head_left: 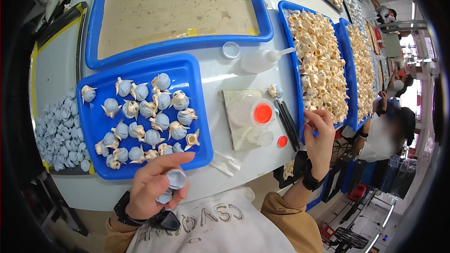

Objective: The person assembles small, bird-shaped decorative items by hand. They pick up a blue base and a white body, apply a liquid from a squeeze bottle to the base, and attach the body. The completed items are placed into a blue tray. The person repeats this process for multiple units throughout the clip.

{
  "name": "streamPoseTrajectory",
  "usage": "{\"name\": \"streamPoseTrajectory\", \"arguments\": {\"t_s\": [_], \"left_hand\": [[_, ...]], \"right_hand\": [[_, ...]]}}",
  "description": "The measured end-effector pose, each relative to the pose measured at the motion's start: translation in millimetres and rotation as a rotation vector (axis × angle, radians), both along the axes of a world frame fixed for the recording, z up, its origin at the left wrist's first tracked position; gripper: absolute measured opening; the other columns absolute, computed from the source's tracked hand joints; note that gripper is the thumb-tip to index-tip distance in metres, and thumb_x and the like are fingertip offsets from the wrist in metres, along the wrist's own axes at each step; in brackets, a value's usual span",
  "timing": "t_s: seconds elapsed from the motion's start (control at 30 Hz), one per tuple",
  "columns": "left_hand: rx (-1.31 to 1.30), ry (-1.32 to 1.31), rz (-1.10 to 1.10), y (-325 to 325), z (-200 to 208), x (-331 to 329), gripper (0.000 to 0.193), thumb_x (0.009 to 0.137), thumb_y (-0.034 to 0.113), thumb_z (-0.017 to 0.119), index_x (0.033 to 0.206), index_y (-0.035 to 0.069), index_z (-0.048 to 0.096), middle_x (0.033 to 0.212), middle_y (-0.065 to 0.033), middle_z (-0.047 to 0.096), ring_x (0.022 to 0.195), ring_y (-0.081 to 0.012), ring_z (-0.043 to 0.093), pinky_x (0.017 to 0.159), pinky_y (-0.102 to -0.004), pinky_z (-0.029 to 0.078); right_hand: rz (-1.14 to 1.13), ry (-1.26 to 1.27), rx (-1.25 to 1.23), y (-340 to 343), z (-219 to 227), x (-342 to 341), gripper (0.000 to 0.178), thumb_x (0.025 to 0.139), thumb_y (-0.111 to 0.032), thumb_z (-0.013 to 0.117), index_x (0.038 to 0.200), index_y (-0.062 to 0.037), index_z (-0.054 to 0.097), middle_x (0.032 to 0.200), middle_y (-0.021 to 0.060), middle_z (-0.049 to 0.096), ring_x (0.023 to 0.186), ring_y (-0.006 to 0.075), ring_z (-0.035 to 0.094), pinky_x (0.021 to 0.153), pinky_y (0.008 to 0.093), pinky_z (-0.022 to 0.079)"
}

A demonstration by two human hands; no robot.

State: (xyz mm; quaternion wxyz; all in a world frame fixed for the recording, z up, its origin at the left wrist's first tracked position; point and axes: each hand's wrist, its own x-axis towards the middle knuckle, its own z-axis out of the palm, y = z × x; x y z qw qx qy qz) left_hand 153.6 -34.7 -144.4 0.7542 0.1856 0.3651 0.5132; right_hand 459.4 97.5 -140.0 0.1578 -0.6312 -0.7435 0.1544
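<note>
My left hand [157, 182] curls around small grey-blue cup-shaped shells; one hollow shell [176, 179] faces up between the fingers, and another [164, 197] sits below it. Just beyond lies a blue tray [202, 107] of small doll heads with cream faces and grey-blue hair. On the right, my right hand [320, 136] is at the near corner of a long blue tray [296, 70] heaped with hollow cream doll-face pieces [318, 56]. Its thumb and fingertips close together there; what they pinch, if anything, is too small to make out.
Between the trays stand a jar with red contents [262, 113], a white squeeze bottle [259, 61], black pen-like tools [287, 124] and a single doll head [274, 91]. Loose grey-blue shells [58, 133] pile at left. A large blue-rimmed tray [178, 43] lies behind. People work farther right.
</note>
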Motion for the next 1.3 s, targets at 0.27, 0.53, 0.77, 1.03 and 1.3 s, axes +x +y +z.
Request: {"name": "streamPoseTrajectory", "arguments": {"t_s": [0.27,0.53,0.77,1.03,1.3], "left_hand": [[-0.02,0.037,-0.379,1,10,-10,0.031,0.084,0.009,0.044,0.111,-0.002,0.052,0.091,-0.0072,0.057,0.067,-0.0064,0.053,0.061,-0.0192,0.041],[0.183,0.152,-0.456,6,8,-3,0.029,0.083,0.014,0.051,0.106,-0.004,0.055,0.085,-0.0086,0.06,0.068,-0.011,0.057,0.064,-0.0232,0.045],[0.073,0.129,-0.438,5,6,-3,0.03,0.084,0.019,0.052,0.105,-0.003,0.055,0.087,-0.0091,0.06,0.071,-0.0115,0.057,0.064,-0.023,0.044],[0.272,0.207,-0.374,2,-1,-1,0.023,0.081,0.013,0.057,0.1,0.0,0.055,0.089,-0.0069,0.06,0.078,-0.0133,0.055,0.068,-0.0254,0.043],[0.217,0.288,-0.306,7,2,2,0.014,0.079,0.012,0.062,0.085,0.001,0.056,0.077,-0.0049,0.059,0.07,-0.0134,0.057,0.063,-0.0249,0.044]], "right_hand": [[-0.066,0.12,0.257,-8,-9,11,0.019,0.075,0.009,0.055,0.091,-0.0009,0.059,0.092,0.01,0.053,0.072,0.0166,0.057,0.066,0.0267,0.046],[-0.006,1.38,0.139,-57,13,-30,0.02,0.07,0.002,0.065,0.083,-0.0077,0.053,0.084,0.0111,0.045,0.062,0.0165,0.053,0.055,0.0253,0.048],[0.625,1.078,-0.27,-79,12,-93,0.026,0.063,0.003,0.071,0.087,0.0007,0.063,0.094,0.0145,0.053,0.068,0.0169,0.054,0.055,0.027,0.042],[0.754,0.802,-0.296,-73,24,-106,0.032,0.061,0.001,0.072,0.093,-0.0042,0.065,0.094,0.0123,0.051,0.064,0.0176,0.054,0.058,0.0252,0.045],[0.646,0.631,-0.142,-85,19,-120,0.046,0.061,0.001,0.07,0.106,-0.0037,0.061,0.095,0.0118,0.049,0.082,0.0196,0.052,0.061,0.0253,0.045]]}}
